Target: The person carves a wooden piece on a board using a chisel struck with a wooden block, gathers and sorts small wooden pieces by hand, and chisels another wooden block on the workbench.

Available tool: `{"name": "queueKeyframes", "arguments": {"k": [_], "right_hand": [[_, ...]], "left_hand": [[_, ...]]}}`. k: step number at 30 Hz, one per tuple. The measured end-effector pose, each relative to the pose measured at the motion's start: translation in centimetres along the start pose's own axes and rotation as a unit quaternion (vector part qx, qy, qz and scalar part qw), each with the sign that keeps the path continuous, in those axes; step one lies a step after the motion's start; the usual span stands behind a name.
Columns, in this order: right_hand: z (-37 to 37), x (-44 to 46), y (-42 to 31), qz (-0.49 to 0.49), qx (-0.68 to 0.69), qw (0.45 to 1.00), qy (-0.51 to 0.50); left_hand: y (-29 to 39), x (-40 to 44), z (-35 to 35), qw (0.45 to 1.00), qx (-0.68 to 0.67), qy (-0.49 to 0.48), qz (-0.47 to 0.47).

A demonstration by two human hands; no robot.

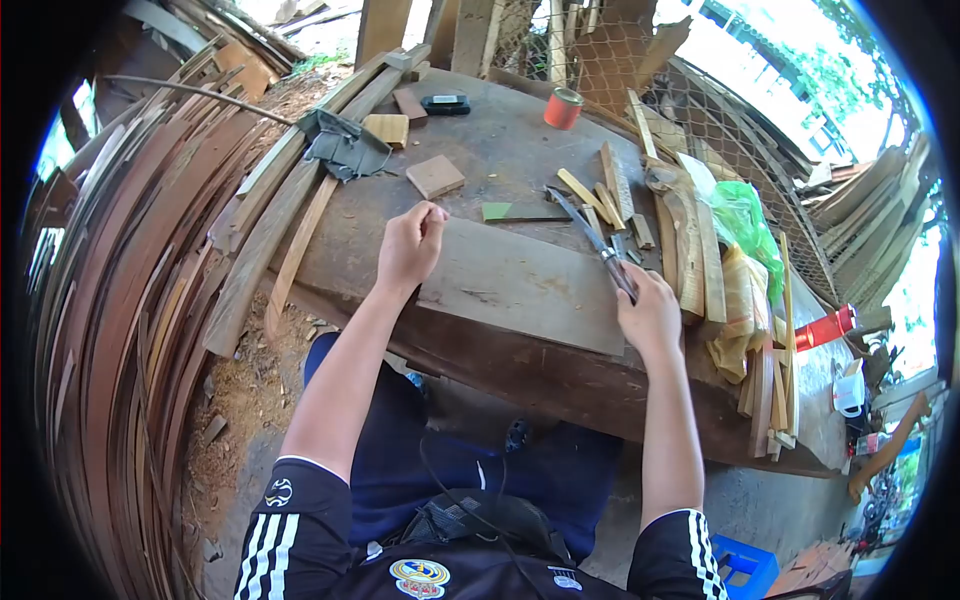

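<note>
A flat grey-brown wooden board (520, 285) lies along the near edge of the workbench. My left hand (411, 243) is closed in a fist at the board's left end; what its fingers hold, if anything, is hidden. In my right hand (650, 308) is a knife (583, 219), gripped by its dark handle, with its long narrow blade pointing away and to the left over the board's right part. Beyond the board lie a thin green-tipped strip (522, 212) and a square brown wood block (436, 177).
The workbench (490, 130) also bears a red tin (563, 108), a dark case (445, 105), several wood offcuts (610, 190) and a green plastic bag (745, 230). Long planks (130, 260) are stacked at left. A wire mesh fence (720, 130) stands behind.
</note>
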State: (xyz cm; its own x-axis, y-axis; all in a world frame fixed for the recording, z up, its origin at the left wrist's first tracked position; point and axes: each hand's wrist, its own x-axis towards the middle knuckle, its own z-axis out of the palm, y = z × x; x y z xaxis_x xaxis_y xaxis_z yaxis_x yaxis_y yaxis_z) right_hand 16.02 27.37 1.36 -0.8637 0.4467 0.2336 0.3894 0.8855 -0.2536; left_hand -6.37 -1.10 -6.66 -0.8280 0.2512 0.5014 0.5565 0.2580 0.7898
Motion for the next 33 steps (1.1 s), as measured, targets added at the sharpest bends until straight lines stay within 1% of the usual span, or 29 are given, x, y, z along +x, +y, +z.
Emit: {"name": "queueKeyframes", "arguments": {"k": [3,4,5,7,8,11,14,17,18,21,22,25,28,31,32,33], "right_hand": [[1.7,-1.0,-1.9,0.005,-0.15,0.988,0.037],[2.9,-1.0,-1.9,0.003,-0.182,0.983,0.031],[4.4,-1.2,-1.8,-0.008,-0.168,0.983,0.068],[5.1,-1.4,-1.9,-0.004,-0.116,0.989,0.09],[5.0,-1.4,-1.8,-0.006,-0.112,0.99,0.087],[4.5,-1.6,-1.4,-0.002,-0.099,0.991,0.086],[4.3,-1.9,-1.6,-0.003,-0.084,0.992,0.091],[4.3,-2.0,-1.6,-0.001,-0.071,0.993,0.096],[4.6,-1.9,-1.5,0.005,-0.066,0.993,0.102],[4.5,-1.9,-1.5,0.004,-0.059,0.993,0.102],[4.6,-1.9,-1.5,0.004,-0.053,0.993,0.103],[4.5,-2.0,-1.4,0.001,-0.042,0.993,0.109],[4.5,-2.0,-1.4,-0.002,-0.037,0.992,0.117],[4.6,-2.0,-1.5,-0.005,-0.032,0.992,0.122],[4.6,-2.0,-1.5,-0.004,-0.029,0.992,0.124],[4.6,-2.0,-1.5,-0.006,-0.032,0.991,0.128]], "left_hand": [[0.4,-0.1,0.0,1.0,-0.01,0.006,-0.004],[0.6,-0.1,0.0,1.0,-0.004,0.006,-0.001],[0.7,-0.2,0.0,1.0,-0.006,0.007,-0.008],[1.1,-0.2,-0.1,1.0,-0.011,0.007,-0.018],[1.5,-0.4,-0.1,0.999,-0.012,0.018,-0.024],[0.8,-0.2,0.5,0.993,0.007,0.083,0.089],[0.4,-0.5,-0.2,0.999,-0.001,0.036,0.001],[1.0,-0.3,-0.4,1.0,0.015,0.012,0.023],[1.2,0.3,-0.7,0.998,0.069,-0.008,0.006],[0.6,2.8,0.7,0.971,0.206,0.067,0.098],[0.4,3.6,0.5,0.971,0.236,-0.018,-0.024],[-0.8,5.8,1.8,0.944,0.328,0.006,0.038],[2.9,7.0,2.5,0.924,0.365,-0.092,-0.071],[1.8,7.0,4.4,0.907,0.397,-0.095,-0.101],[2.3,7.3,4.4,0.902,0.39,-0.122,-0.138],[2.2,7.4,4.5,0.899,0.396,-0.126,-0.136]]}}
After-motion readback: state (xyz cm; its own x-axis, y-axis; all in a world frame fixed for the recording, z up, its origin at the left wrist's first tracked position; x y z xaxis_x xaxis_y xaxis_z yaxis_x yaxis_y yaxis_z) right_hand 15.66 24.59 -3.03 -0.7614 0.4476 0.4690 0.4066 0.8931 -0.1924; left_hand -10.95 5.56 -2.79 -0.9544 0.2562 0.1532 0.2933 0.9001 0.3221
